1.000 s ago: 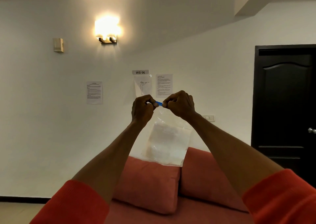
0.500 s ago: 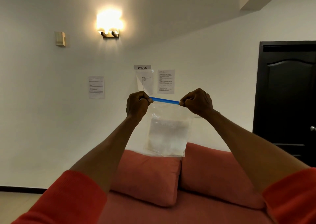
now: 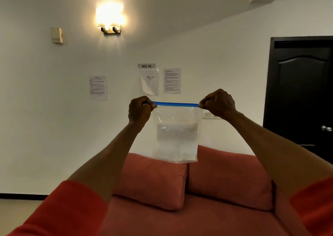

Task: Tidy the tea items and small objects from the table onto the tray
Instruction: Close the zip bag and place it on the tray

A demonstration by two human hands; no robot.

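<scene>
The bag (image 3: 175, 127) is showing as thin clear plastic, glossy and creased, with a smooth blue plastic strip (image 3: 175, 104) along its top and something white and matt inside. The sofa cushions (image 3: 151, 180) are looking like matt woven cloth, and the sleeves (image 3: 63, 210) likewise. The sheets (image 3: 97, 88) are reading as matt paper on a smooth painted wall (image 3: 45, 127); the door (image 3: 302, 91) is gleaming faintly, its handle (image 3: 326, 128) shiny metal.

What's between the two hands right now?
The bag's blue zip strip, stretched taut from left hand to right hand, each pinching one end. Head view.
</scene>
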